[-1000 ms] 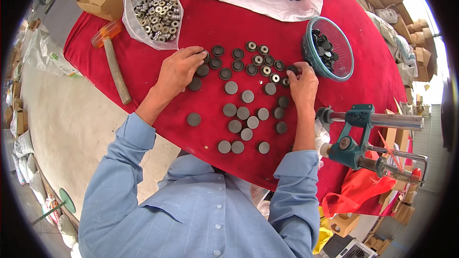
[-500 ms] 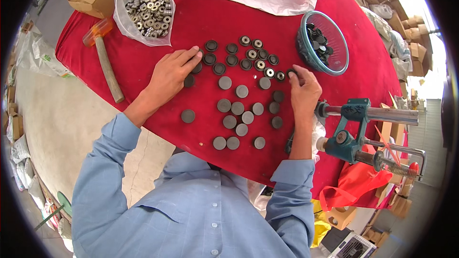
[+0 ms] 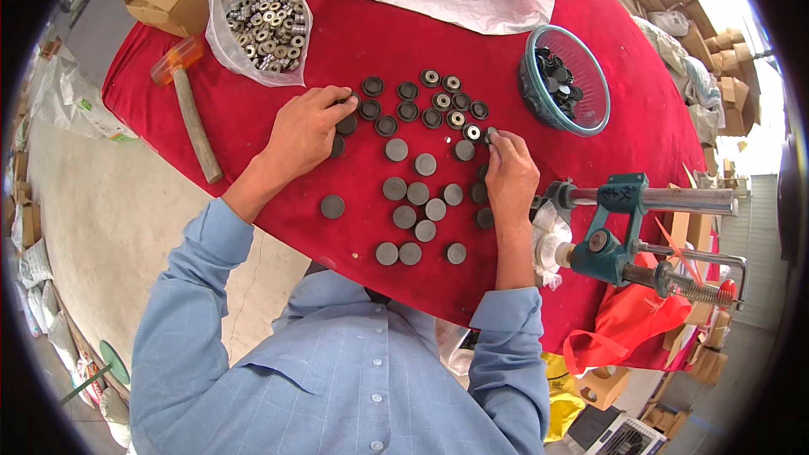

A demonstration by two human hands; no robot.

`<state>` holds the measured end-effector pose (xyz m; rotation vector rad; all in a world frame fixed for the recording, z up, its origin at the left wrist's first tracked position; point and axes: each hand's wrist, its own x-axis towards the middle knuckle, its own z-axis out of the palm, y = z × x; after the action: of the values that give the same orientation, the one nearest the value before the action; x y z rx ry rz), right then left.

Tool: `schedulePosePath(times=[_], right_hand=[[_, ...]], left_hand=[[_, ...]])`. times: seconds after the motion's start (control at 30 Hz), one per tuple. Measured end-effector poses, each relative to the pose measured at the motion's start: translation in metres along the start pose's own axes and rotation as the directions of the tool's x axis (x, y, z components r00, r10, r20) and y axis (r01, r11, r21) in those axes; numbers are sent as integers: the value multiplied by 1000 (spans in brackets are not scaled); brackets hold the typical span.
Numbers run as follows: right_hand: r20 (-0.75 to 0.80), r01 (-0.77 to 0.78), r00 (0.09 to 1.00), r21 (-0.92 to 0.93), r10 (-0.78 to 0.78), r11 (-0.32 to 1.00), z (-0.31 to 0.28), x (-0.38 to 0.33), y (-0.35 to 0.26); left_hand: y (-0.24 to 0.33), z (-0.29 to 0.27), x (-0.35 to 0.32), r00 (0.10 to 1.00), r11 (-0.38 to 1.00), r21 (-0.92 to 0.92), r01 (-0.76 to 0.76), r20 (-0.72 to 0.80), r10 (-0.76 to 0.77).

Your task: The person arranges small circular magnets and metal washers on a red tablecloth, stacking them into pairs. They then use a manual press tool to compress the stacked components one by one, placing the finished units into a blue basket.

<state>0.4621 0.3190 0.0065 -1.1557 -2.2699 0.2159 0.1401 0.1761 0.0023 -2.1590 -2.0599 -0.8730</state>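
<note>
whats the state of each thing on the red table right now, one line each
left hand: palm down, fingertips on a dark disc
right hand: fingers pinching a small disc
dark discs: lying flat in loose rows
clear bag of metal rings: open
mesh bowl: upright, part full of dark pieces
hammer: lying flat, untouched

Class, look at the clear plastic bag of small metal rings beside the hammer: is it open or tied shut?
Open. The plastic bag has its mouth spread wide, so the metal rings show uncovered inside it.

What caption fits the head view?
Left hand and right hand handle dark round discs on a red table.
</note>
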Motion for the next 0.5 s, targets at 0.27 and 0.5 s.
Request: schedulePosePath(times=[0.27, 0.5], right_hand=[[74, 85, 995, -229, -70, 970, 0, -26, -11], [81, 83, 994, -217, -67, 973, -7, -11, 1]], left_hand=[[14, -1, 13, 995, 995, -100, 17, -95, -27], [41, 7, 28, 995, 993, -61, -101, 17, 102]])
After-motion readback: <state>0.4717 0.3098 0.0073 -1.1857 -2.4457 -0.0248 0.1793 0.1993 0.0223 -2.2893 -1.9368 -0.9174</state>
